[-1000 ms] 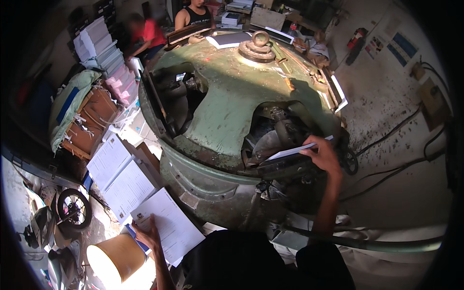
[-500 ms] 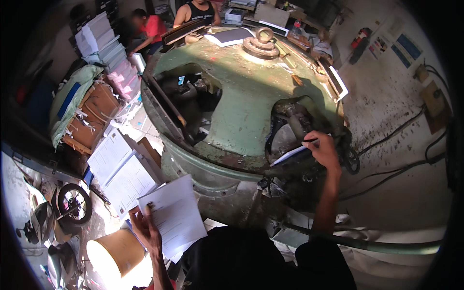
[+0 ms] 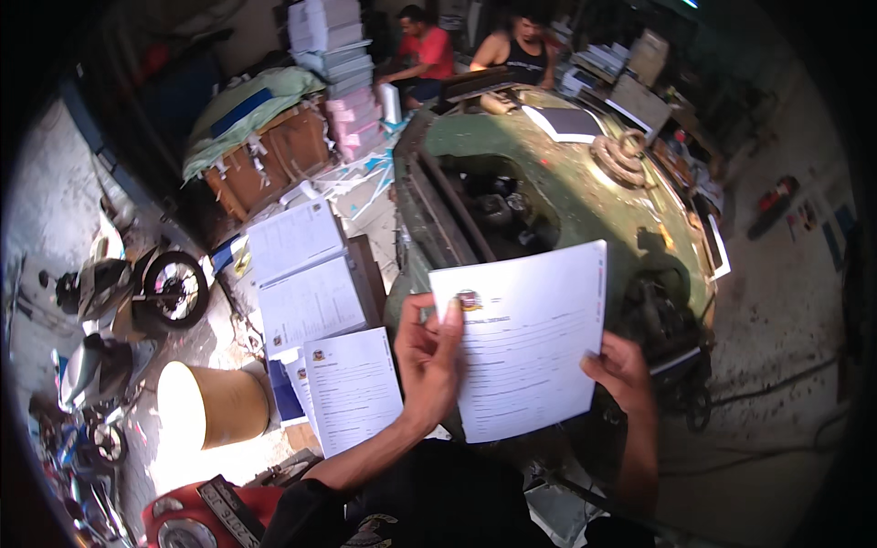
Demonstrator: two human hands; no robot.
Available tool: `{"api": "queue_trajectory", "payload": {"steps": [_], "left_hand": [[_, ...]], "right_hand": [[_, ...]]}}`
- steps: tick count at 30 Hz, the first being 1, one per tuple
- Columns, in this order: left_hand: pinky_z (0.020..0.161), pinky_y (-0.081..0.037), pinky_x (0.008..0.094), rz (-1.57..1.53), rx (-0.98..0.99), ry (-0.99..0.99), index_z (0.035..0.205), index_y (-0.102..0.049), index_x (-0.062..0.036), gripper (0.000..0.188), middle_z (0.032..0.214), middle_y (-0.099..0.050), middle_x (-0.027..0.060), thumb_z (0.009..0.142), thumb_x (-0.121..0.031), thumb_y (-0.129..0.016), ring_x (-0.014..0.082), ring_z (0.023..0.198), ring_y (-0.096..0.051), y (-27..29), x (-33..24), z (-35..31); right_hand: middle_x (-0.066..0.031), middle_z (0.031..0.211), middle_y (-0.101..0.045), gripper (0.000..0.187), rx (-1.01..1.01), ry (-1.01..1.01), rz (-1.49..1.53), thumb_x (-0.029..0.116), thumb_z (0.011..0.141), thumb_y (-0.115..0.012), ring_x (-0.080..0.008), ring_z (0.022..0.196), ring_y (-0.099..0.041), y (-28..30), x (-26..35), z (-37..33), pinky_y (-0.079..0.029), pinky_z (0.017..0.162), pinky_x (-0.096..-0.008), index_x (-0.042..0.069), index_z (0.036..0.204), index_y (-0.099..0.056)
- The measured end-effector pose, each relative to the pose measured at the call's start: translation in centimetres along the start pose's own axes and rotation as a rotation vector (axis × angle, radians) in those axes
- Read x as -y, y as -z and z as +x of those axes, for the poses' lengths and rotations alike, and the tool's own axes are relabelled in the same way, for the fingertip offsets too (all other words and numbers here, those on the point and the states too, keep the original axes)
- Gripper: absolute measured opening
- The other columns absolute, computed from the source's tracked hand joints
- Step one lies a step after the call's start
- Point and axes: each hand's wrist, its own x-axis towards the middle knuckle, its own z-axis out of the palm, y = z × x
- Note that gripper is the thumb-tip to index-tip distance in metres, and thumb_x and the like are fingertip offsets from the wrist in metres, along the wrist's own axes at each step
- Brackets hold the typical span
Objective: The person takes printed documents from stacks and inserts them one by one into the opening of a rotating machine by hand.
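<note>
A printed form [image 3: 530,356], white with ruled lines and a small emblem, is held upright in front of my chest. I cannot tell whether it is one sheet or a thin sheaf. My left hand [image 3: 433,365] pinches its left edge, thumb on the front. At the lower right edge, my right hand [image 3: 626,376] grips it with thumb and bent fingers. Left of my left forearm lies a small pile of similar forms [image 3: 358,388]. Beyond it stand taller stacks of printed sheets [image 3: 315,310]. The form hides part of the round green machine [image 3: 585,205] behind it.
Dark openings [image 3: 502,205] with metal parts inside break the machine's top. A cream bucket [image 3: 215,406], a red motorcycle [image 3: 206,516] and a black wheel [image 3: 174,290] stand on the left. Tall paper stacks [image 3: 343,73] and two seated people [image 3: 425,55] are at the back.
My view has turned left. My right hand has left the machine's right opening and now grips the form's right edge. My left hand has come up from the lower left, holding a form.
</note>
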Motion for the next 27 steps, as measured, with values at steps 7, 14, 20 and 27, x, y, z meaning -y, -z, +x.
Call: {"api": "queue_trajectory", "payload": {"steps": [7, 14, 20, 27], "left_hand": [[0.097, -0.048, 0.0308, 0.225, 0.240, 0.178, 0.110, -0.050, -0.0015, 0.021, 0.109, -0.069, 0.0101, 0.098, -0.011, -0.063, 0.0135, 0.106, -0.064, 2.6, 1.1, -1.8], [0.089, -0.054, 0.0425, 1.008, -0.293, -0.188, 0.116, -0.056, 0.0015, 0.047, 0.109, -0.067, 0.0191, 0.085, -0.023, -0.080, 0.0301, 0.105, -0.066, 17.1, 0.6, 2.7], [0.095, -0.050, 0.0437, 1.486, -0.661, -0.123, 0.117, -0.055, 0.0102, 0.084, 0.117, -0.062, 0.0324, 0.073, -0.057, -0.081, 0.0407, 0.111, -0.062, 34.6, -1.0, 10.9], [0.091, -0.052, 0.0471, 1.535, -0.664, 0.292, 0.110, -0.060, 0.0131, 0.093, 0.111, -0.066, 0.0327, 0.070, -0.069, -0.075, 0.0423, 0.108, -0.065, 43.5, -0.8, 20.4]], "right_hand": [[-0.0075, 0.103, -0.069, 0.020, -0.279, 0.101, -0.153, 0.007, 0.096, -0.062, -0.0095, 0.096, -0.060, 0.5, -1.2, -1.6, -0.048, 0.085, -0.0263, -0.005, 0.112, -0.063], [-0.0112, 0.095, -0.067, 0.029, -0.727, 0.130, -0.753, 0.025, 0.098, -0.063, -0.0165, 0.087, -0.060, 3.0, 1.7, -4.9, -0.049, 0.080, -0.0328, -0.002, 0.110, -0.062], [-0.0133, 0.095, -0.065, 0.027, -0.792, 0.172, -0.728, 0.019, 0.099, -0.061, -0.0181, 0.091, -0.056, 5.3, 2.7, -6.8, -0.046, 0.085, -0.0337, -0.005, 0.111, -0.061], [-0.0134, 0.090, -0.066, 0.024, -0.797, 0.147, -0.794, 0.016, 0.098, -0.061, -0.0164, 0.086, -0.055, 3.7, 4.5, -8.6, -0.046, 0.083, -0.0329, -0.006, 0.106, -0.062]]}}
